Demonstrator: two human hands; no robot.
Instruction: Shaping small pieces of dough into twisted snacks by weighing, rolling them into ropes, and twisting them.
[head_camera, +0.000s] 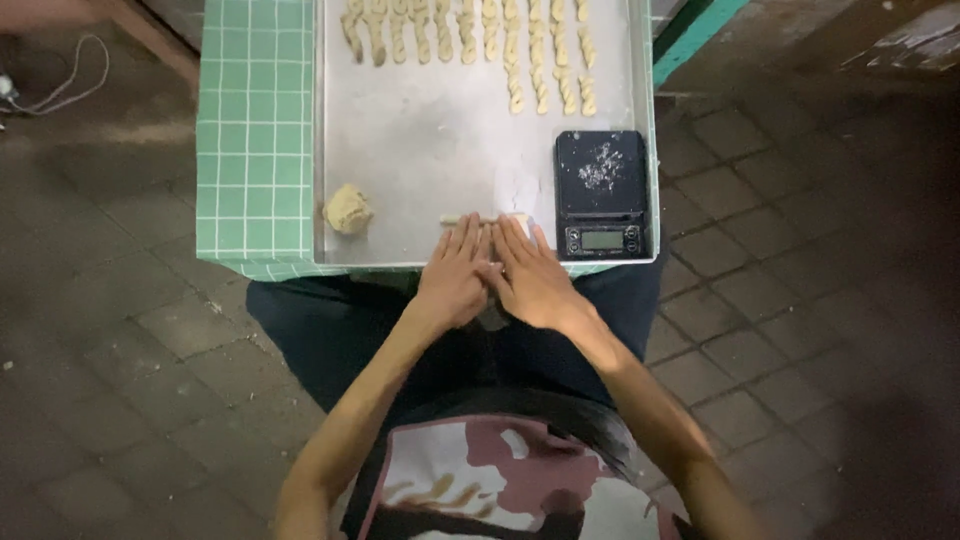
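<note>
I see rows of twisted dough pieces (470, 40) done at the tray (420, 150) top; my left hand (452, 280) and right hand (530, 280), both flat and open, roll a dough strand (475, 218); a dough lump (348, 210) at lower left remains.

A person seen from above by a head camera. Both arms are bare from the shoulders down, with no sleeves showing, and the left hand (452, 282) and right hand (532, 282) wear no gloves, rings or watch. The shirt (490, 480) is dark, nearly black at the collar, with a large printed patch on the chest in dusty pink, maroon and white blotches, like camouflage, and a pale wavy shape near its lower edge. The trousers (330, 340) are dark navy and plain, covering both thighs
</note>
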